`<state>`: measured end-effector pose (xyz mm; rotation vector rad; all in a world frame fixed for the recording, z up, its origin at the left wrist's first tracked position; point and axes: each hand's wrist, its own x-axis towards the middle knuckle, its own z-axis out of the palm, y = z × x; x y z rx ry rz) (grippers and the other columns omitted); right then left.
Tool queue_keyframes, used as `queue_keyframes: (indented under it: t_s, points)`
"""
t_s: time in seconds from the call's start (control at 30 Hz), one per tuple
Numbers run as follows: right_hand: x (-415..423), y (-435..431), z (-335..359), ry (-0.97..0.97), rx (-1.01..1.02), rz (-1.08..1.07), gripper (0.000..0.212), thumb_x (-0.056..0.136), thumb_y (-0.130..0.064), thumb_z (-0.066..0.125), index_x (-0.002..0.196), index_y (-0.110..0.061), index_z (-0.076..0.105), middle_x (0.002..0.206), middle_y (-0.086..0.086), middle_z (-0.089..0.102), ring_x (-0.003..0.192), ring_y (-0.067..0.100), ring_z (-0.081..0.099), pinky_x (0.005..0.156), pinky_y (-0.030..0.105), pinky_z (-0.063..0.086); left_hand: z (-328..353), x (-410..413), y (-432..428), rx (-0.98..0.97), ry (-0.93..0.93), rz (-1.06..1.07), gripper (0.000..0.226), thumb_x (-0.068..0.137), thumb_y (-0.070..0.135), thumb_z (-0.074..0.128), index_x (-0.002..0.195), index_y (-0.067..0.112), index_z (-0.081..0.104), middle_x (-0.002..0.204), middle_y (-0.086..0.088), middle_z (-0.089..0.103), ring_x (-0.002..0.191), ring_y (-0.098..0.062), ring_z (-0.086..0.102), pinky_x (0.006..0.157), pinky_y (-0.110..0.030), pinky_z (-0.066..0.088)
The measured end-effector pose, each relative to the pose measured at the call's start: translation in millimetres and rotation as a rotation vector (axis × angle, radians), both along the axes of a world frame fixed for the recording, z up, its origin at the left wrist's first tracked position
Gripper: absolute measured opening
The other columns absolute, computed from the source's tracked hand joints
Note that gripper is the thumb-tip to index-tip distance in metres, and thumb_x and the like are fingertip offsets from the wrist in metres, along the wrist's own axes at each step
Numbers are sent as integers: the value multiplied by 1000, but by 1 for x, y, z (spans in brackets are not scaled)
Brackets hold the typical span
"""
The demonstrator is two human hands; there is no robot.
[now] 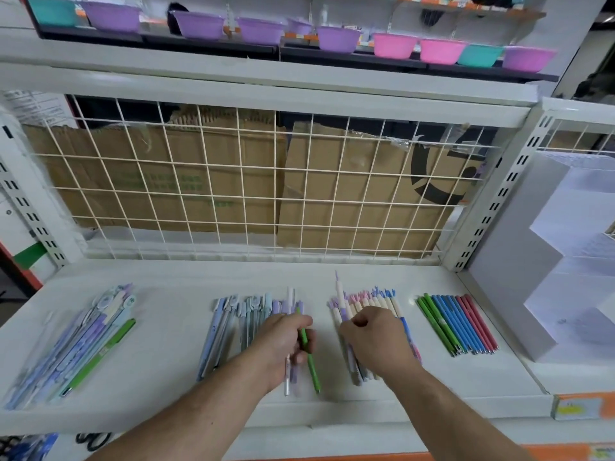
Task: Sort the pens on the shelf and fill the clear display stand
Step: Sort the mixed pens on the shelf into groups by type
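Four groups of pens lie on the white shelf point(173, 327). At the far left is a loose pile of pastel pens point(76, 341) with one green pen. Left of centre lies a row of blue and lilac pens point(229, 327). My left hand point(283, 341) grips a green pen point(311, 361), a white pen and a lilac pen at this row's right end. My right hand point(376, 341) grips a cream pen with a purple topper point(339, 294) and rests on the cream-and-pink pen group point(372, 302). Slim green, blue and red pens point(457, 324) lie at the right.
A white stepped stand point(565, 261) occupies the neighbouring shelf bay to the right. A wire grid point(253, 184) with cardboard behind it closes the back. Purple, pink and teal bowls point(336, 38) sit on the shelf above. The shelf's front edge runs just under my forearms.
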<state>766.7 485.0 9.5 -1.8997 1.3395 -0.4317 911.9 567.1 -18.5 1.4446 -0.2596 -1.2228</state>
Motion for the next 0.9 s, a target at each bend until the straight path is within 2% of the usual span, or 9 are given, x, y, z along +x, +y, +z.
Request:
queue_keyframes:
  t_s: [0.07, 0.13, 0.2, 0.3, 0.43, 0.57, 0.67, 0.73, 0.9]
  points:
    - [-2, -5, -7, 138, -98, 9, 31, 90, -31, 62, 62, -19, 53, 50, -7, 53, 41, 7, 47, 39, 18, 34, 0, 3, 0, 5, -25, -6, 11, 93, 6, 60, 87, -4, 59, 59, -18, 60, 38, -19, 43, 34, -21, 26]
    - [-2, -8, -19, 277, -180, 32, 37, 95, -41, 55, 64, -21, 50, 53, -7, 53, 49, 8, 52, 51, 20, 42, -1, 5, 1, 5, -10, -11, 13, 92, 6, 61, 87, -5, 61, 64, -20, 64, 41, -21, 49, 35, -21, 29]
    - [-1, -9, -31, 407, -275, 54, 42, 99, -48, 44, 67, -21, 51, 54, -8, 52, 56, 9, 55, 61, 22, 45, -2, 6, 1, -2, 17, -2, 13, 95, 6, 57, 100, -5, 62, 72, -20, 69, 52, -26, 63, 35, -21, 31]
    - [1, -11, -42, 454, -349, 72, 37, 99, -49, 44, 71, -24, 44, 58, -10, 47, 56, 13, 49, 50, 24, 32, -2, 7, 2, -9, 20, -17, 20, 99, 5, 46, 113, 2, 61, 85, -19, 75, 61, -25, 70, 37, -21, 34]
    - [-1, -11, -43, 490, -367, 70, 32, 98, -47, 47, 76, -25, 43, 60, -10, 46, 54, 9, 45, 50, 24, 31, 2, 5, 2, -24, -16, -44, 22, 99, 4, 47, 110, 2, 65, 90, -18, 76, 60, -17, 61, 43, -23, 38]
    - [-3, -4, -36, 208, -255, 79, 30, 94, -40, 59, 69, -25, 49, 60, -9, 54, 56, 6, 51, 48, 22, 34, 5, -1, -1, -31, -2, -46, 21, 101, 8, 48, 107, 2, 68, 88, -16, 76, 57, -14, 56, 46, -23, 39]
    - [-6, 5, -23, -48, -65, 152, 23, 87, -38, 70, 70, -24, 61, 59, -7, 61, 54, 4, 55, 53, 19, 41, 7, -8, -8, -52, 27, -18, 22, 101, 10, 50, 105, 2, 71, 84, -12, 71, 59, -17, 60, 44, -24, 43]
    - [-11, 9, -15, -177, 94, 210, 18, 86, -31, 72, 74, -20, 65, 59, -4, 65, 50, 9, 59, 53, 25, 48, 9, -15, -14, -72, 58, -1, 21, 101, 9, 52, 103, 2, 72, 78, -9, 65, 55, -17, 60, 44, -23, 44]
    - [-33, -2, -10, -192, 94, 180, 14, 85, -14, 70, 73, -19, 64, 58, -3, 65, 51, 10, 57, 54, 26, 47, 15, -40, -33, -127, 144, -13, 20, 102, 8, 50, 103, 2, 69, 74, -9, 66, 58, -17, 66, 45, -22, 47]
